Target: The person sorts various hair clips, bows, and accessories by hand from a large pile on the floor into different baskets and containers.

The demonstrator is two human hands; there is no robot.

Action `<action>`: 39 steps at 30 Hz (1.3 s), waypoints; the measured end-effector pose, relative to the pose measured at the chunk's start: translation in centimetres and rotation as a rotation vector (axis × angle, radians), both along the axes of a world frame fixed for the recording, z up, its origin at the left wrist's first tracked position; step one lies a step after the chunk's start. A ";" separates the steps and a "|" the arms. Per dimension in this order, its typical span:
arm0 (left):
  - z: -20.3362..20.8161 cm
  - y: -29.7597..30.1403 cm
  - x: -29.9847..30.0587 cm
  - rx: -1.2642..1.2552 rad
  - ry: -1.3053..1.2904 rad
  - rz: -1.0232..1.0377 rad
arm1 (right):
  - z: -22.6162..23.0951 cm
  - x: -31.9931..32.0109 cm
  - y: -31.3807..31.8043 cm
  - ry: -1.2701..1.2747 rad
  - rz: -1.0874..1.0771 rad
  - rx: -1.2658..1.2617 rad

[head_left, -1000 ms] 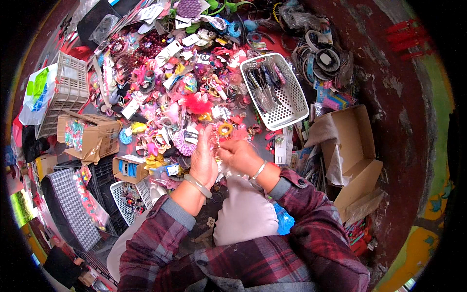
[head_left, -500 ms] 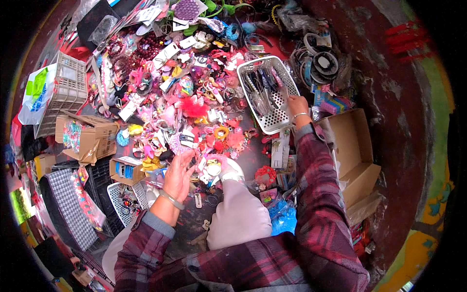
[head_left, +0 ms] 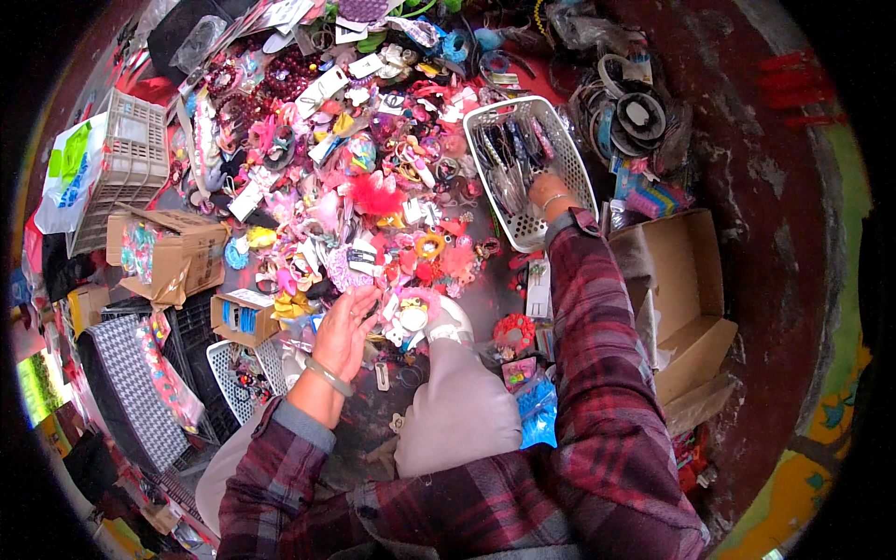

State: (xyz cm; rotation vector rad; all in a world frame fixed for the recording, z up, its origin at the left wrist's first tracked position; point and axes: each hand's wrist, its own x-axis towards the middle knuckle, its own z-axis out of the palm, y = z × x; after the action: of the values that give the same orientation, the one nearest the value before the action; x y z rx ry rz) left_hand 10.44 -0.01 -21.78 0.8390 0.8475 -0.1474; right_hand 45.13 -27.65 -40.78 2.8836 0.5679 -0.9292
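My left hand (head_left: 343, 329) hovers at the near edge of a big pile of hair accessories (head_left: 327, 201), its fingers stretched out and nothing in them. Pink, red and yellow hair ties, bows and clips make up the pile. My right hand (head_left: 549, 191) reaches into a white perforated plastic basket (head_left: 511, 229) at the right of the pile. Dark slim items in clear packaging (head_left: 509, 149) lie in that basket, and my right fingertips are down among them. Whether those fingers grip anything is hidden.
An open cardboard box (head_left: 681, 289) stands right of my right arm. Headbands (head_left: 639, 117) heap at the far right. On the left are a plastic crate (head_left: 131, 159), a carton (head_left: 191, 261), a small box (head_left: 233, 327) and another white basket (head_left: 229, 383). My knee (head_left: 457, 411) is between my arms.
My right hand has moved left from the basket's right rim to its inside. The basket appears shifted slightly to the right. My left hand has stayed nearly in place.
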 end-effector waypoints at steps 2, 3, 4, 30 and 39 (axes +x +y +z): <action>-0.1 -0.1 -0.1 -0.004 0.005 0.000 | -0.6 -0.4 -0.3 -0.011 -0.052 0.020; 0.0 0.0 -0.2 0.002 0.009 0.007 | -0.1 -0.7 0.4 -0.015 -0.071 0.037; 0.1 0.0 -0.3 -0.002 0.013 0.009 | 0.8 -1.2 1.2 -0.029 -0.048 0.023; 0.5 1.0 -3.7 -0.037 0.062 -0.012 | 7.9 -23.4 -9.3 0.226 -0.478 0.497; 1.4 1.1 -7.2 -0.015 0.126 -0.002 | 3.0 -25.6 -8.2 -0.189 -0.906 0.108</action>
State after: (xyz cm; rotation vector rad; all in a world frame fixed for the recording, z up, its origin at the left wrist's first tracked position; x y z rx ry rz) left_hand 3.26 1.12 -20.36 0.8224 0.9625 -0.2098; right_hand 19.56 -35.84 -37.74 3.2589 -0.7971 -0.6466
